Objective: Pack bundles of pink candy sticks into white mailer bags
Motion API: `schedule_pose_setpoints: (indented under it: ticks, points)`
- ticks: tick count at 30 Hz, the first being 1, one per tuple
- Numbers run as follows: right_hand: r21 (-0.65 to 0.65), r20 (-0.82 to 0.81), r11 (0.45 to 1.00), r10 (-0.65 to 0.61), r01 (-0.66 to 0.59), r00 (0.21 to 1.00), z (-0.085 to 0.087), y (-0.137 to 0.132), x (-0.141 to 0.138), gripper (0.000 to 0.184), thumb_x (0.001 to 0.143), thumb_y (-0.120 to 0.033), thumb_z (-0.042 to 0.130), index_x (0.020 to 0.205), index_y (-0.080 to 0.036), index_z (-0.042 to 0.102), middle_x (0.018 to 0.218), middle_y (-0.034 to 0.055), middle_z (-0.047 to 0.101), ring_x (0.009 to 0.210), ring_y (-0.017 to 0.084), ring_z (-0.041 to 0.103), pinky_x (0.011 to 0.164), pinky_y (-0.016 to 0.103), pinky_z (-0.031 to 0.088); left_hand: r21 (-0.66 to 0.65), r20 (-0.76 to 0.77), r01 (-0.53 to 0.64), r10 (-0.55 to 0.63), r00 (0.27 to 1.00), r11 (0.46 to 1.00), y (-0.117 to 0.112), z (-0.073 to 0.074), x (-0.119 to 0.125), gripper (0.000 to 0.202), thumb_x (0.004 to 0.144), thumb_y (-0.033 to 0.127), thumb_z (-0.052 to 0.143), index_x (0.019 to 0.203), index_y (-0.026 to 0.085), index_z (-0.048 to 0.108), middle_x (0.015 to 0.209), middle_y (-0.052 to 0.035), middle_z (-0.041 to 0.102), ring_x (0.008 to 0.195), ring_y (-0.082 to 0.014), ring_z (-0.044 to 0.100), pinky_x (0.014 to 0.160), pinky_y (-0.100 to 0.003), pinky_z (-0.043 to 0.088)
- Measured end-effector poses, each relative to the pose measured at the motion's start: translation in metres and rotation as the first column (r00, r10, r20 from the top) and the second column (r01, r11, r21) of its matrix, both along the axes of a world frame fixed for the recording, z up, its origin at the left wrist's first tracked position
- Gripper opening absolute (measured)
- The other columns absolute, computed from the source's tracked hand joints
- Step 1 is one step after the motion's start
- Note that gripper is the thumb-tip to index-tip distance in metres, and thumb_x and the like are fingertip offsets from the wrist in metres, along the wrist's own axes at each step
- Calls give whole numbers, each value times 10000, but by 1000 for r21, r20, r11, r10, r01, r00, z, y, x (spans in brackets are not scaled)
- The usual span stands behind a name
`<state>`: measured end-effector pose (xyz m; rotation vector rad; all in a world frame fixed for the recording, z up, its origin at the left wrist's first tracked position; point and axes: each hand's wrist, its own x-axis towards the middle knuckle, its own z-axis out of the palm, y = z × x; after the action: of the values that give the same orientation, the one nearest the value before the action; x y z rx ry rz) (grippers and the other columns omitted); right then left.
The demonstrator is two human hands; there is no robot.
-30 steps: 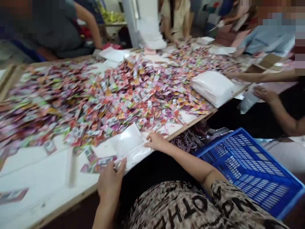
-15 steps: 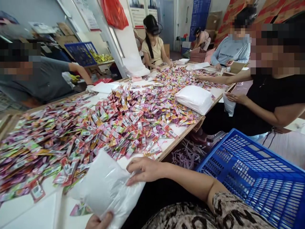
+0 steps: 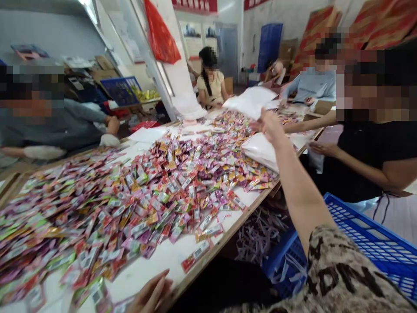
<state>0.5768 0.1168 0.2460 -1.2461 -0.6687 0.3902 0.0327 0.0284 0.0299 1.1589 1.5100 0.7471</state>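
My right hand (image 3: 271, 127) reaches far across the table. Its thumb and fingers are at the lower edge of a white plastic bag (image 3: 247, 102), partly blurred, and appear closed on it. The bag hangs above the far heap and just behind a stack of white bags (image 3: 259, 150). At the bottom of the view my left hand (image 3: 153, 292) is partly cut off, with its fingers stretched out and nothing in them. It is near the table's front edge, beside small colourful printed sachets (image 3: 102, 298).
A big heap of sachets (image 3: 156, 191) covers much of the white table (image 3: 148, 271). A blue crate (image 3: 361, 230) stands at right, near shredded strips (image 3: 260, 237). A co-worker's arm (image 3: 309, 124) reaches in from the right. Other people sit around the table.
My right hand has swung forward and away with the white bag, which was at my lap between both hands. My left hand has let go of it and opened.
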Motion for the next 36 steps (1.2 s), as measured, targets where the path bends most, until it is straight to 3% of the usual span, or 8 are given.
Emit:
schedule_pose_setpoints:
  ticks: [2,4,9,14,19,25,30,36]
  points:
    - [-58,55,996,72,-69,996,4,13,17,332,911,-442,627,786,-135,615,677,-9,641,620,78,626,596,226,502,43,-17,-29,30,999,999,-3,-5,2,491,533,638,824,781,218,780,795,-58,753,802,-292,721,733,-401,619]
    - [-104,149,983,169,-154,974,-23,13,6,328,968,-329,491,851,-76,663,709,-7,666,642,45,662,659,225,475,102,-49,5,0,999,995,-7,-11,4,399,618,574,807,693,188,737,709,-53,717,756,-243,686,727,-350,591]
    - [-291,148,884,419,-366,896,-153,-37,-67,251,728,-357,799,823,-137,724,654,5,686,522,99,605,528,241,496,85,-53,8,-4,999,996,-8,-21,0,358,724,517,740,630,178,677,650,-43,682,647,-176,618,655,-288,536]
    - [-661,330,749,356,-55,874,-238,-54,-107,231,739,-391,715,748,-162,682,652,27,654,618,165,593,600,295,454,68,-9,55,-55,998,996,-3,-24,-6,372,720,523,765,766,156,730,724,-60,715,703,-188,655,721,-309,554]
    - [-840,465,515,519,171,717,-244,-53,-121,259,732,-428,740,734,-194,631,754,48,657,721,190,568,665,292,389,88,45,22,-26,999,996,-4,-31,-9,376,716,496,796,866,155,742,794,-61,738,767,-198,685,777,-328,569]
    - [-827,448,552,531,108,719,-236,-75,-92,106,797,-268,594,721,-197,570,643,-1,565,633,166,481,613,278,346,91,120,7,-18,993,996,-8,-39,-15,314,758,441,787,920,175,742,822,-44,741,837,-208,706,830,-329,565]
    - [-811,539,523,498,261,679,-222,-55,-88,136,828,-163,510,826,-174,645,819,114,676,786,251,584,742,342,420,54,160,9,-17,987,999,-6,-40,-16,289,757,416,800,919,182,751,816,-32,739,831,-193,707,835,-309,560]
    - [-835,513,504,571,219,641,-236,-9,-127,349,794,-396,706,1025,-141,647,1003,159,701,949,301,636,841,380,475,74,213,-34,18,977,997,-7,-41,-16,244,765,376,811,921,194,764,813,-17,738,814,-155,693,838,-268,544]
